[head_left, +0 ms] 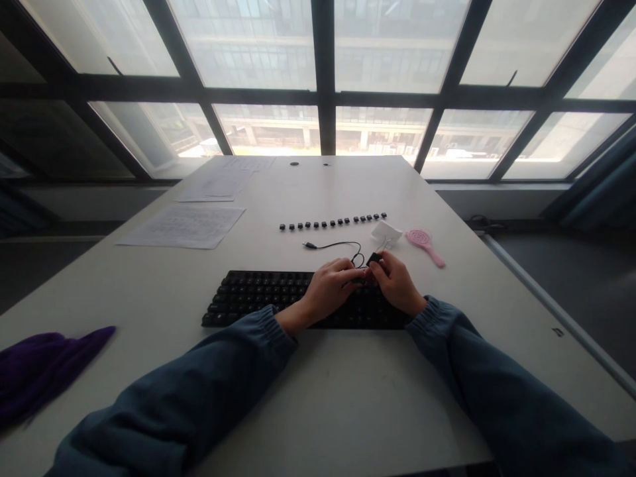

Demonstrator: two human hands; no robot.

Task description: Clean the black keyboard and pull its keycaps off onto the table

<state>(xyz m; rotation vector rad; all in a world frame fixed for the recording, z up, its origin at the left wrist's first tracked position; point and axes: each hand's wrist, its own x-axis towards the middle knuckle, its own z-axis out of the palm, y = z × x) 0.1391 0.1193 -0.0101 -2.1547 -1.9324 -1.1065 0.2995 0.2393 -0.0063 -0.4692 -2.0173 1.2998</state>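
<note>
A black keyboard [263, 291] lies across the table in front of me. My right hand [397, 285], above the keyboard's right part, pinches a small black piece with thin wire prongs, which looks like a wire keycap puller [373, 258]. My left hand [330, 288] is beside it, over the middle of the keyboard, with its fingers closed together by the right fingertips. What the left fingers hold, if anything, is hidden. Beyond the hands, a thin black cable [342, 243] with a plug at its end curls on the table. Farther back, several black keycaps [332, 224] stand in a row.
Behind my right hand sits a folded white paper piece [386, 232], with a pink hairbrush [424, 246] to its right. Paper sheets [183, 226] lie at the back left. A purple cloth [47, 371] rests at the left edge. Windows rise beyond the white table [348, 397].
</note>
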